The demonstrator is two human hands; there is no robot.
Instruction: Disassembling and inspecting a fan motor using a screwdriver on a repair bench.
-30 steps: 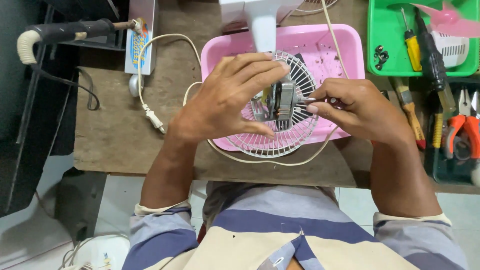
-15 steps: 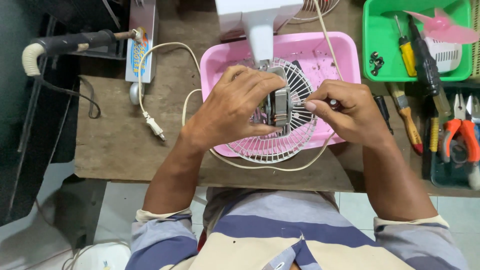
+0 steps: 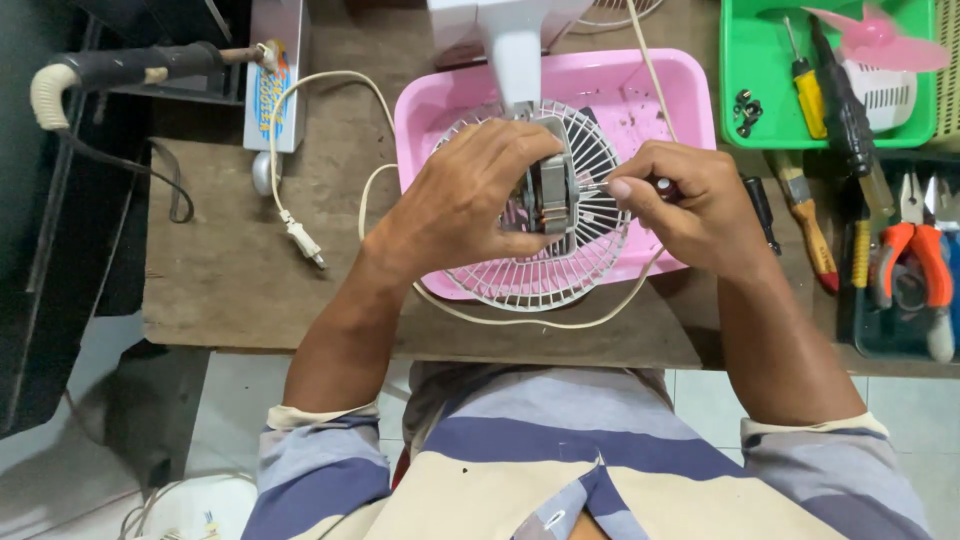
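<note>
Striped shirt (image 3: 590, 470) nearest, cut off by bottom edge. Left hand (image 3: 470, 205) wrapped round small fan motor (image 3: 552, 192), fingers hiding most of casing; metal laminations, copper windings partly visible. Right hand (image 3: 690, 200) pinched closed on screwdriver (image 3: 640, 184), handle mostly hidden, thin metal tip at motor. Beneath: white wire fan grille (image 3: 530, 285), round, ribbed, over pink plastic tray (image 3: 660, 90) on worn wooden table (image 3: 220, 290). Beyond: green tray (image 3: 745, 100), top cropped.

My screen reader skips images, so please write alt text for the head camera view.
A person's left hand grips a small fan motor over a white fan grille in a pink tray, while the right hand applies a screwdriver. Pliers lie right.
</note>
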